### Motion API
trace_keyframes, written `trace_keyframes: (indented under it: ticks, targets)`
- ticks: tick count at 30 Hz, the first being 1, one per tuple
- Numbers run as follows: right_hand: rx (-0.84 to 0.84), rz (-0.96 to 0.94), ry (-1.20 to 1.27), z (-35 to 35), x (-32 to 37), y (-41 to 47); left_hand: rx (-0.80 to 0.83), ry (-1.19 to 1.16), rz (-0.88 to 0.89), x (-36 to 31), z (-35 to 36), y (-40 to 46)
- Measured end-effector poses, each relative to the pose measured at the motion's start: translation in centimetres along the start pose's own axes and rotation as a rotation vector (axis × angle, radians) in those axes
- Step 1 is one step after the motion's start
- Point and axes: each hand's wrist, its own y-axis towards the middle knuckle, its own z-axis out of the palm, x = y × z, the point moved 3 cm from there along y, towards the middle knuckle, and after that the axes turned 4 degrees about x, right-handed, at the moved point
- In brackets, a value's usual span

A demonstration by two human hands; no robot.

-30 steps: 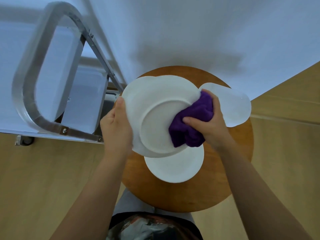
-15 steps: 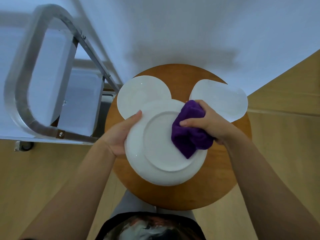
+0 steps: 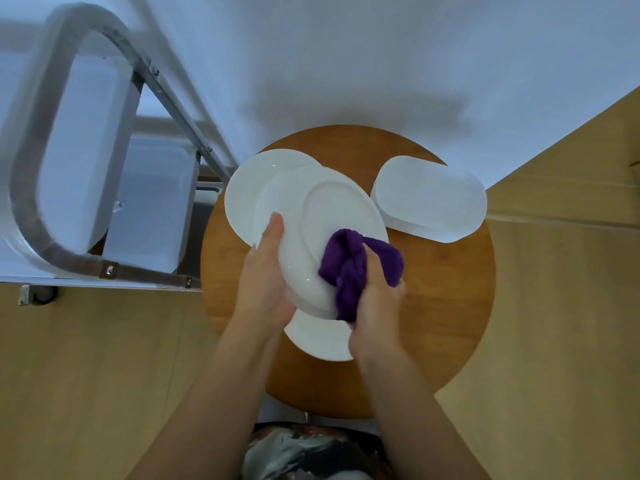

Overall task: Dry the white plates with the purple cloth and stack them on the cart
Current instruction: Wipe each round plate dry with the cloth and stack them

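Observation:
I hold a white plate [image 3: 311, 230] tilted, underside towards me, above a round wooden table [image 3: 450, 306]. My left hand [image 3: 266, 271] grips its left rim. My right hand [image 3: 374, 306] clutches a bunched purple cloth [image 3: 353, 268] pressed against the plate's lower right edge. Under it a second white plate [image 3: 242, 192] lies at the table's back left, and a third [image 3: 318, 341] peeks out at the front. A stack of white plates [image 3: 429, 199] sits at the back right.
The cart [image 3: 79, 161], with a metal frame and white trays, stands left of the table against a white wall [image 3: 346, 46]. A caster [image 3: 38, 294] shows at its base. Wooden floor surrounds the table.
The held plate has tilted up on edge and swung left. My right hand with the cloth moved down from the plate's centre to its lower right rim. My left hand shifted along the rim.

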Motion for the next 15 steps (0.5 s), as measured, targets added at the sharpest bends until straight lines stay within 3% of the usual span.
trace_keyframes:
  ticks: [3, 6, 12, 15]
  targets:
    - [-0.045, 0.001, 0.048, 1.0, -0.6, -1.0, -0.094, 0.035, 0.014, 0.5, 0.6, -0.5]
    - [0.05, 0.011, -0.047, 0.7, -0.4, -1.4, -0.139, 0.123, 0.057, 0.1, 0.0, -0.5]
    - [0.135, -0.259, -0.257, 0.4, 4.6, 0.7, 0.015, 0.336, 0.17, -0.9, 0.1, -2.2]
    - [0.249, -0.338, -0.38, 2.3, 5.1, 0.9, 0.008, 0.416, 0.197, -0.6, 1.0, -2.2]
